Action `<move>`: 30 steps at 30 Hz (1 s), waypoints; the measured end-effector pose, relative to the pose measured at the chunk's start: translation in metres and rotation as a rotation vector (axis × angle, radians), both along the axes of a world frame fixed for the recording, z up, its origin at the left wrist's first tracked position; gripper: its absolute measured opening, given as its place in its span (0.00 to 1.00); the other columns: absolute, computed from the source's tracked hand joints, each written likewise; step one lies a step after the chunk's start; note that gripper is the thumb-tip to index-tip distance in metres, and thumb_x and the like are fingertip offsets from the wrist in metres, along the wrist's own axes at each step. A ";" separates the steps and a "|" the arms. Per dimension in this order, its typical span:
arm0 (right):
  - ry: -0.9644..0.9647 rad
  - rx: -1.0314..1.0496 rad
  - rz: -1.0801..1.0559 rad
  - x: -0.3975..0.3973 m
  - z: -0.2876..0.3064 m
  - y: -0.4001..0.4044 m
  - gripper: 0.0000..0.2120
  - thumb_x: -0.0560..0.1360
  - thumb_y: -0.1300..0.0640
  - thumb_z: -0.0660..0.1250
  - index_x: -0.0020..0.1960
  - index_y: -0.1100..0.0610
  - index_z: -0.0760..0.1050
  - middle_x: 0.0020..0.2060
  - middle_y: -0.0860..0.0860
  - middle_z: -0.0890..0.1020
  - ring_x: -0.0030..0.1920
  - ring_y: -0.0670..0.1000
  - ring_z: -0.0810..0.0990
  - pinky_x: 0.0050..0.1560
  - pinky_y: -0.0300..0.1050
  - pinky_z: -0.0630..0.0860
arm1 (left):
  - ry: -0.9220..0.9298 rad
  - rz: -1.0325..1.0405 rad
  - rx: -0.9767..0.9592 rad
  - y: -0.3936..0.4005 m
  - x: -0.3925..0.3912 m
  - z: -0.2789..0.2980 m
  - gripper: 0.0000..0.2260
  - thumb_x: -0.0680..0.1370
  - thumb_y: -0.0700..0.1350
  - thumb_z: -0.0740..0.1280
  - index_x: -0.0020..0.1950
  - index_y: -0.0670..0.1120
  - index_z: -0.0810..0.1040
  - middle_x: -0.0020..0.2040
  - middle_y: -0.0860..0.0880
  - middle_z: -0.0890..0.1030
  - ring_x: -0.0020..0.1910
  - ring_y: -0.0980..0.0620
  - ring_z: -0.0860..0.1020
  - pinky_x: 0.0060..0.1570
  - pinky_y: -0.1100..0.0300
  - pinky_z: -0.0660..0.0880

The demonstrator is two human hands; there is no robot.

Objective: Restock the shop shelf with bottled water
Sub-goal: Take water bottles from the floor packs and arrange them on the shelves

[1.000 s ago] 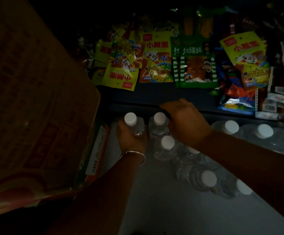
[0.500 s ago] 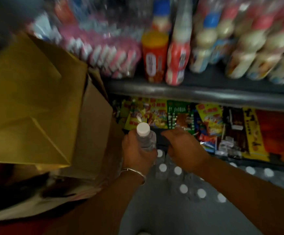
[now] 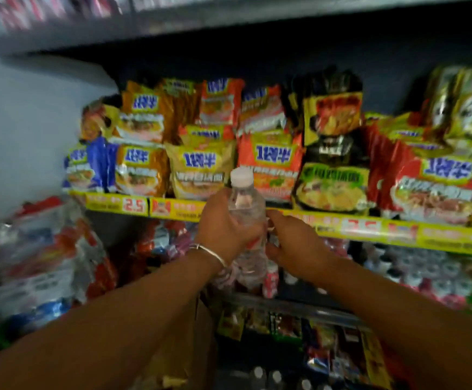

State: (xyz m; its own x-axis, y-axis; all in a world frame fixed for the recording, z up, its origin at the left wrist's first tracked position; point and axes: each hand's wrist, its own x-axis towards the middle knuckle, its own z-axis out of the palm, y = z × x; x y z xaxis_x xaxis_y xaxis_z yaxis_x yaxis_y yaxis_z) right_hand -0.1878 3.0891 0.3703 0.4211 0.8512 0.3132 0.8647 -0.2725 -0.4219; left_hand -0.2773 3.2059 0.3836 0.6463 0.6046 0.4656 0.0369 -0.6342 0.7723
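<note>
Shop aisle, blurred. Nearest, left hand [image 3: 223, 226] clasping upright water bottle [image 3: 247, 212]; right hand [image 3: 291, 246] loosely curled, touching its lower side, grip unclear. Behind bottle, noodle packets [image 3: 198, 170] on yellow-edged shelf [image 3: 370, 226]. Risk: bottle top nudging packets off.

The noodle shelf [image 3: 257, 211] runs across the middle of the view, its front edge faced with a yellow price strip [image 3: 370, 228] — "2.5" shows in red on it in 2 places. On it stand instant noodle packets [image 3: 201, 170], packed side by side in 2 tiers: orange, gold, blue, red and a green-and-black one [image 3: 332, 181]. A grey shelf [image 3: 229, 21] sits above. Below, a lower shelf [image 3: 299, 306] carries small bottles and packets — too blurred to name.
</note>
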 end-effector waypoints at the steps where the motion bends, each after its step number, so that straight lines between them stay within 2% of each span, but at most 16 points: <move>1: 0.008 0.037 0.013 -0.001 0.031 -0.001 0.25 0.73 0.59 0.66 0.68 0.59 0.65 0.56 0.58 0.78 0.54 0.58 0.77 0.49 0.48 0.74 | -0.013 -0.008 0.022 0.001 -0.001 0.034 0.19 0.60 0.51 0.73 0.47 0.48 0.75 0.42 0.52 0.81 0.39 0.58 0.80 0.42 0.68 0.76; 4: -0.024 0.095 0.036 -0.002 0.119 -0.002 0.24 0.72 0.58 0.67 0.66 0.58 0.65 0.51 0.56 0.80 0.50 0.57 0.79 0.46 0.48 0.75 | -0.037 -0.019 0.111 0.004 -0.003 0.125 0.25 0.59 0.55 0.75 0.51 0.46 0.76 0.46 0.48 0.82 0.44 0.53 0.81 0.45 0.60 0.77; 5: -0.021 0.127 0.044 -0.003 0.147 -0.001 0.24 0.72 0.58 0.67 0.65 0.57 0.65 0.50 0.55 0.80 0.49 0.56 0.79 0.46 0.48 0.75 | -0.051 -0.007 0.145 0.007 -0.003 0.153 0.27 0.60 0.56 0.77 0.53 0.45 0.76 0.47 0.48 0.82 0.44 0.53 0.80 0.44 0.60 0.76; 8: -0.014 0.203 0.070 -0.006 0.220 0.005 0.26 0.71 0.58 0.69 0.67 0.57 0.66 0.51 0.53 0.80 0.51 0.52 0.79 0.46 0.40 0.72 | -0.069 0.023 0.224 0.016 -0.003 0.230 0.21 0.65 0.53 0.76 0.51 0.46 0.75 0.46 0.50 0.80 0.41 0.56 0.78 0.38 0.69 0.73; 9: 0.008 0.221 0.085 -0.006 0.241 0.007 0.26 0.71 0.58 0.70 0.67 0.56 0.66 0.51 0.51 0.79 0.51 0.51 0.79 0.46 0.38 0.73 | -0.067 0.030 0.248 0.020 -0.002 0.253 0.21 0.66 0.54 0.75 0.53 0.46 0.75 0.47 0.50 0.80 0.43 0.55 0.78 0.39 0.67 0.74; 12: 0.132 0.266 0.144 -0.004 0.292 0.018 0.23 0.72 0.56 0.70 0.64 0.52 0.67 0.48 0.45 0.79 0.47 0.44 0.79 0.46 0.37 0.77 | -0.054 0.056 0.303 0.035 0.002 0.308 0.32 0.64 0.61 0.74 0.60 0.42 0.73 0.52 0.46 0.80 0.49 0.46 0.79 0.47 0.54 0.77; 14: 0.143 0.280 0.144 0.000 0.318 0.028 0.24 0.71 0.51 0.71 0.63 0.51 0.67 0.50 0.45 0.78 0.48 0.45 0.78 0.48 0.41 0.77 | -0.060 0.053 0.335 0.045 0.007 0.338 0.34 0.64 0.62 0.73 0.60 0.42 0.74 0.48 0.46 0.81 0.45 0.46 0.81 0.43 0.53 0.79; 16: 0.158 0.302 0.142 0.006 0.342 0.040 0.24 0.71 0.49 0.72 0.62 0.48 0.65 0.46 0.42 0.76 0.47 0.42 0.77 0.47 0.38 0.76 | -0.051 0.059 0.341 0.054 0.013 0.363 0.33 0.64 0.62 0.73 0.60 0.41 0.73 0.45 0.45 0.82 0.41 0.47 0.81 0.39 0.53 0.79; 18: 0.189 0.340 0.136 0.014 0.362 0.055 0.26 0.69 0.49 0.73 0.63 0.48 0.66 0.44 0.40 0.76 0.46 0.42 0.77 0.48 0.40 0.77 | -0.052 0.032 0.319 0.065 0.021 0.384 0.31 0.65 0.62 0.73 0.57 0.42 0.73 0.45 0.45 0.82 0.40 0.46 0.82 0.40 0.49 0.81; 20: 0.226 0.366 0.125 0.025 0.379 0.072 0.24 0.68 0.51 0.75 0.61 0.49 0.69 0.44 0.44 0.79 0.47 0.45 0.79 0.49 0.44 0.79 | -0.065 0.029 0.311 0.079 0.032 0.402 0.29 0.64 0.62 0.73 0.53 0.43 0.75 0.45 0.46 0.82 0.40 0.49 0.82 0.42 0.49 0.81; 24: 0.326 0.408 0.113 0.051 0.405 0.101 0.18 0.67 0.57 0.76 0.55 0.55 0.76 0.45 0.51 0.83 0.49 0.54 0.82 0.52 0.54 0.80 | -0.068 0.047 0.311 0.106 0.057 0.430 0.28 0.64 0.64 0.72 0.52 0.44 0.75 0.44 0.48 0.83 0.41 0.51 0.82 0.45 0.53 0.80; 30: 0.359 0.436 0.048 0.085 0.424 0.141 0.15 0.66 0.59 0.76 0.51 0.57 0.77 0.44 0.51 0.83 0.49 0.53 0.82 0.55 0.57 0.78 | -0.046 -0.070 0.217 0.139 0.088 0.445 0.25 0.65 0.63 0.72 0.48 0.45 0.77 0.41 0.45 0.84 0.40 0.48 0.84 0.48 0.50 0.80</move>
State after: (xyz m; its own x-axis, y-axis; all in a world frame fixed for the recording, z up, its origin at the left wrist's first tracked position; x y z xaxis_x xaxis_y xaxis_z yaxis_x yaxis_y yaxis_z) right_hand -0.1031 3.2296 0.7945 0.5302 0.6960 0.4842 0.6532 0.0287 -0.7566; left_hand -0.1894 3.3449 0.8286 0.6584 0.4412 0.6098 -0.0450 -0.7856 0.6171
